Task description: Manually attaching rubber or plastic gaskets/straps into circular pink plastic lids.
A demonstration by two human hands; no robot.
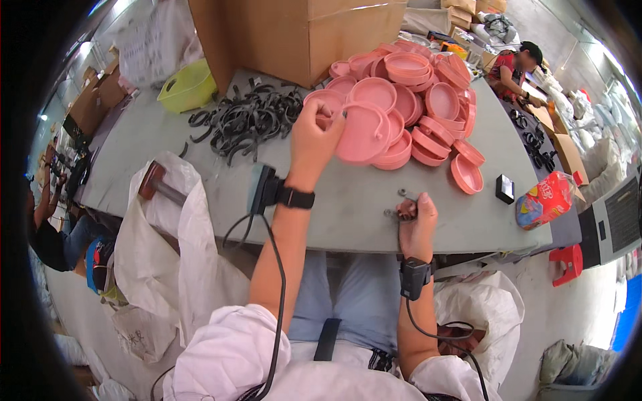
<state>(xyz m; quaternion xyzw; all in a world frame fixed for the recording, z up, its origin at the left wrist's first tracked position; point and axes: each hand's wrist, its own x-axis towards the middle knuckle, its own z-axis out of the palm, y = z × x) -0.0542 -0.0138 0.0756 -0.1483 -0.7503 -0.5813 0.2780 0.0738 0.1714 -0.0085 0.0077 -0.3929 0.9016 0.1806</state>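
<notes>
Head view has a round pink piece just on the near side of a heap of pink dishes, broad face turned up at the camera. It's basically a disc, so no clear long axis; a curved ridge sits toward its right edge. Left hand is pinching it by the upper-left rim. Right hand, near the table edge, has its fingers curled around some small dark bits, too small to make out. Black curved parts lie piled left of the pink stuff, with a cardboard box behind.
</notes>
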